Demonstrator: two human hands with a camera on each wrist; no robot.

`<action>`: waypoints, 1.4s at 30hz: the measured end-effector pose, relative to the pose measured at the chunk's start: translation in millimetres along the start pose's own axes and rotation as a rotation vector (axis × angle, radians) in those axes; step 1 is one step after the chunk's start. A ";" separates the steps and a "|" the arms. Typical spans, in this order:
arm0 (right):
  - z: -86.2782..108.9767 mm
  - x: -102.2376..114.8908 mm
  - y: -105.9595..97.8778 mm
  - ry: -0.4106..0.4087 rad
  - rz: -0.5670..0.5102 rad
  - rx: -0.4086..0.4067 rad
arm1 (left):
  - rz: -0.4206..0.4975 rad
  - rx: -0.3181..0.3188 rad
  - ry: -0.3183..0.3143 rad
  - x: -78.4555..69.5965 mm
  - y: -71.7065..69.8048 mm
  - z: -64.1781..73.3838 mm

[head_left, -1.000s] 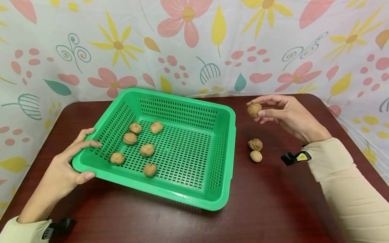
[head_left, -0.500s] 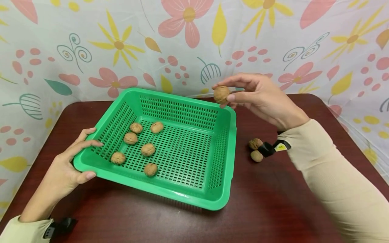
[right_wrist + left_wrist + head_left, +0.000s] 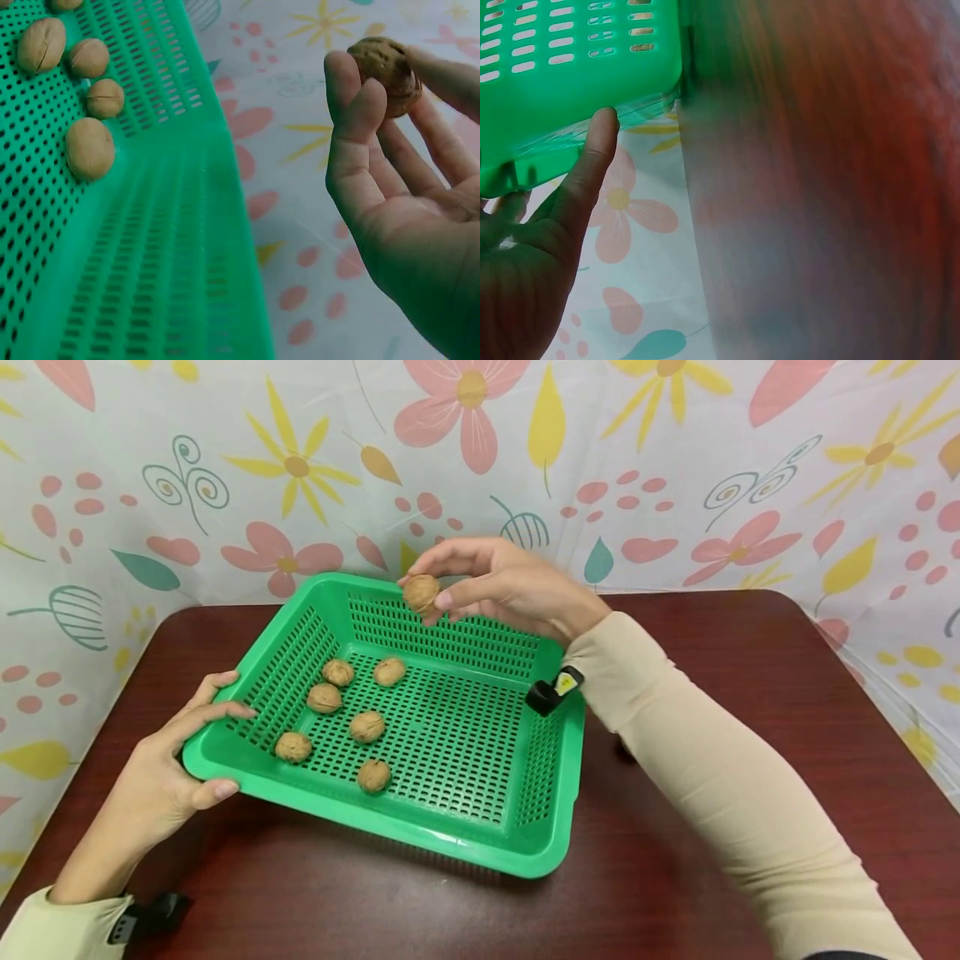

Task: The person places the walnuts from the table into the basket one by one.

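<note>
Sorting of walnuts at a tabletop. Nearest is the dark red table [image 3: 420,918], with the left hand [image 3: 161,768] at the near left, grasping the basket's corner, thumb at the near rim and fingers over the left one. The green basket [image 3: 567,785] spans the middle; six loose walnuts [image 3: 367,727] lie on its perforated floor, mostly toward the left. The right sleeve [image 3: 712,793] crosses the basket's right rim and covers most of a dark object [image 3: 626,750] on the table, too hidden to identify. Farther off, the right hand [image 3: 517,585] pinches one walnut [image 3: 421,594] between thumb and fingertips, raised near the far wall; its exact height above the rim cannot be told. Behind stands a floral cloth [image 3: 480,460]. Likely faults: an early release could drop the round shell onto the far rim and outside; a hard drop could make it roll or knock its neighbours; a low forearm could nudge the basket askew.
</note>
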State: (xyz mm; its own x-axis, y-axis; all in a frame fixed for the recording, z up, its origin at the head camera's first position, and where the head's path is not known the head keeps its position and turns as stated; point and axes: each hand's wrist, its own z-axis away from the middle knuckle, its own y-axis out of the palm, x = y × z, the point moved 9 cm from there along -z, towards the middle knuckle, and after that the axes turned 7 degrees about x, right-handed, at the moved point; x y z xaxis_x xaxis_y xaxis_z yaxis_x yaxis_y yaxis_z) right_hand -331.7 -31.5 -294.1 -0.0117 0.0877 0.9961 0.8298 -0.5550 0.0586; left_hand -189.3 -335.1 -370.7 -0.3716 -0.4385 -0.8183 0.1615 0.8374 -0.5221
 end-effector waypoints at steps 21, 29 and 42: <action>-42.1 -77.5 25.6 0.262 0.002 0.145 | 0.008 0.013 0.008 -1.6 1.2 -2.1; -38.9 -96.6 29.5 0.389 0.052 0.200 | -0.001 0.011 0.006 -0.8 1.6 -1.5; -34.5 -116.8 34.0 0.531 0.209 0.259 | 0.016 0.003 0.019 0.8 1.4 -1.2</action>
State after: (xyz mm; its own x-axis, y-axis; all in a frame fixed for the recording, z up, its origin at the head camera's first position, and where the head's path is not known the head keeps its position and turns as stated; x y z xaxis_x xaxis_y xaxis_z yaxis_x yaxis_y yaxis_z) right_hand -321.4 -89.2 -406.2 -0.0554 -0.4610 0.8857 0.9520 -0.2918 -0.0923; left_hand -190.4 -333.9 -371.8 -0.3861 -0.4190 -0.8218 0.1702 0.8432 -0.5099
